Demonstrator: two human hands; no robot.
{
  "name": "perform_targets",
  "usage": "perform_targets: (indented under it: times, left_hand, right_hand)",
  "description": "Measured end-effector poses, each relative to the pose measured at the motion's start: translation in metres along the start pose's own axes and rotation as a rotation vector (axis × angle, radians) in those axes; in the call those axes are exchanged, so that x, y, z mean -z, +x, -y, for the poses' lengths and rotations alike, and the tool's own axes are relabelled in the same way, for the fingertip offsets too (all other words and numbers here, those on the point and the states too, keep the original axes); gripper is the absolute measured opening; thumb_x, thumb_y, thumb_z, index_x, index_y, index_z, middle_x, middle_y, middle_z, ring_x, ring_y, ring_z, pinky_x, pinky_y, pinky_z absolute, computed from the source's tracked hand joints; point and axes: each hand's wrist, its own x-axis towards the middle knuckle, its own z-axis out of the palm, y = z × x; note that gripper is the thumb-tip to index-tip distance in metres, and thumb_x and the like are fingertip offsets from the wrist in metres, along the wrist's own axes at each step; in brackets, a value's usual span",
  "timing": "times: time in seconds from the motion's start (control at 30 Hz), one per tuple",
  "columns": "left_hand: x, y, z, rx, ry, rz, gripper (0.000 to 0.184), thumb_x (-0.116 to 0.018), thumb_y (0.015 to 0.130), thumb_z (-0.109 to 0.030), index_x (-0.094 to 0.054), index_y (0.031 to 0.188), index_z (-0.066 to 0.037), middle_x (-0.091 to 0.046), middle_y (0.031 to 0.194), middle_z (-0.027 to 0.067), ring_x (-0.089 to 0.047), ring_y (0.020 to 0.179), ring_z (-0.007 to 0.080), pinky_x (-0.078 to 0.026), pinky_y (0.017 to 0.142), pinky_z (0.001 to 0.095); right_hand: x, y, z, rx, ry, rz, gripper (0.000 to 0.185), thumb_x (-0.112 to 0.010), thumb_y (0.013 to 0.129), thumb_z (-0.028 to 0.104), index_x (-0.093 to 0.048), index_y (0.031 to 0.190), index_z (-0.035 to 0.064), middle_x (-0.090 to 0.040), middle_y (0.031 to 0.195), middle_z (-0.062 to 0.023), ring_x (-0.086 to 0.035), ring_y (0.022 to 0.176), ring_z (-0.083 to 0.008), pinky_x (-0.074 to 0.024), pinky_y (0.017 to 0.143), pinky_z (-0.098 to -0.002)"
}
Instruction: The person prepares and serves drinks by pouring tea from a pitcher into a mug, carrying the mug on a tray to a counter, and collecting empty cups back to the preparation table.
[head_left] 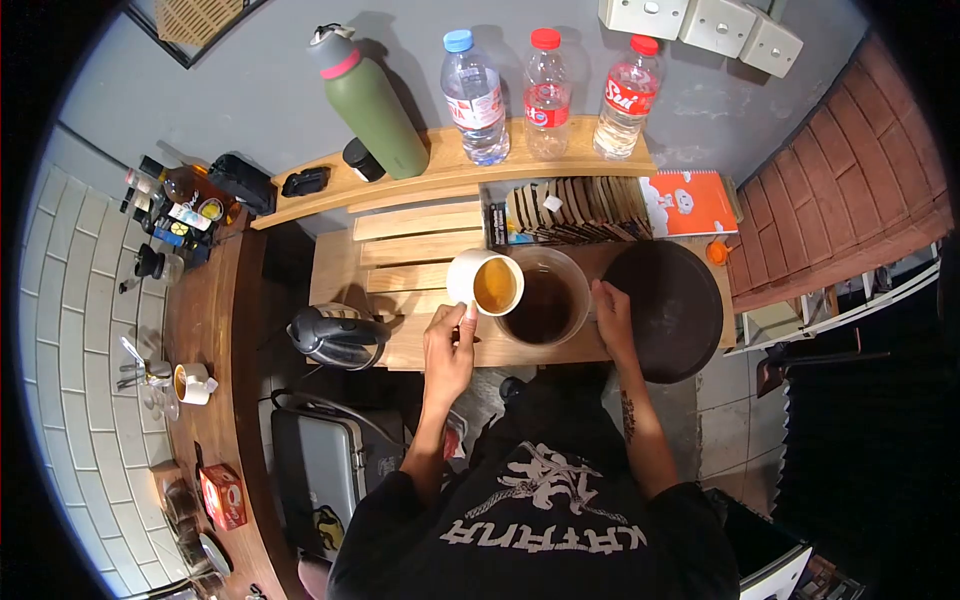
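My left hand [447, 350] is closed on a white cup [462, 270]. Amber liquid shows inside the cup, which is held at the left rim of a clear plastic pitcher [577, 275]. Dark brown liquid lies in the pitcher, which stands on the wooden table. At the pitcher's right side my right hand [613, 312] is closed on its handle, mostly hidden by the fingers. Just right of that hand is a round dark tray [665, 320]. A black and steel kettle [338, 337] stands left of my left hand.
On the narrow wooden shelf [570, 172] stand a green flask [378, 110] and three plastic bottles, one a blue-capped bottle [475, 105]. Below it are a row of books [580, 210] and an orange notebook [690, 203]. Another cup [192, 385] sits on the left counter [225, 400].
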Motion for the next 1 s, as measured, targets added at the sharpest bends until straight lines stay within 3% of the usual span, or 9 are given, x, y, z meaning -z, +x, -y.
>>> perform_targets:
  times: [0.13,0.2,0.23,0.3,0.63,1.0]
  left_hand:
    - [-0.015,-0.003,0.005,-0.055,0.138,-0.059,0.031,-0.054,0.099,-0.021,-0.062,0.093,0.008,-0.053,0.073,0.0153,-0.053,0.062,0.0229,-0.042,0.057,0.0345]
    - [-0.025,-0.005,0.004,-0.047,0.124,-0.093,0.031,-0.054,0.099,-0.021,-0.062,0.092,0.008,-0.053,0.072,0.0157,-0.053,0.062,0.0240,-0.041,0.057,0.0358]
    - [-0.029,-0.006,0.003,-0.034,0.107,-0.121,0.031,-0.054,0.099,-0.021,-0.062,0.091,0.008,-0.052,0.072,0.0161,-0.053,0.061,0.0250,-0.041,0.056,0.0372]
    - [-0.035,-0.009,-0.005,-0.004,0.105,-0.137,0.031,-0.054,0.099,-0.021,-0.061,0.090,0.007,-0.052,0.071,0.0163,-0.053,0.061,0.0256,-0.040,0.056,0.0382]
    - [-0.050,-0.015,-0.015,0.007,0.242,-0.205,0.031,-0.053,0.098,-0.022,-0.058,0.081,0.003,-0.050,0.071,0.0191,-0.050,0.066,0.0344,-0.037,0.059,0.0445]
    - [-0.050,-0.014,-0.020,0.002,0.331,-0.200,0.030,-0.054,0.097,-0.022,-0.058,0.080,0.003,-0.050,0.070,0.0200,-0.049,0.067,0.0350,-0.036,0.059,0.0451]
  right_hand:
    - [0.002,0.000,-0.004,0.083,-0.037,-0.011,0.041,-0.054,0.099,0.031,-0.061,0.087,-0.0068,-0.057,0.075,-0.0004,-0.047,0.076,-0.0065,-0.0410,0.067,-0.0263]
    - [0.003,0.002,-0.005,0.076,-0.080,-0.015,0.042,-0.054,0.098,0.032,-0.066,0.097,-0.0080,-0.065,0.078,-0.0076,-0.058,0.075,-0.0118,-0.0469,0.069,-0.0308]
    - [0.004,0.004,-0.005,0.077,-0.076,-0.008,0.042,-0.054,0.098,0.032,-0.066,0.097,-0.0080,-0.065,0.078,-0.0076,-0.058,0.075,-0.0118,-0.0469,0.069,-0.0308]
    - [0.009,0.004,-0.005,-0.050,-0.078,0.089,0.043,-0.055,0.098,0.033,-0.066,0.097,-0.0084,-0.064,0.075,-0.0068,-0.059,0.067,-0.0118,-0.0478,0.063,-0.0306]
    - [0.011,0.007,0.001,-0.056,0.043,0.184,0.039,-0.051,0.100,0.029,-0.067,0.091,-0.0052,-0.061,0.073,-0.0047,-0.057,0.063,-0.0093,-0.0465,0.057,-0.0274]
    - [0.012,0.010,-0.002,0.000,-0.009,0.195,0.041,-0.051,0.100,0.030,-0.062,0.082,-0.0048,-0.057,0.068,-0.0085,-0.053,0.059,-0.0132,-0.0445,0.060,-0.0311]
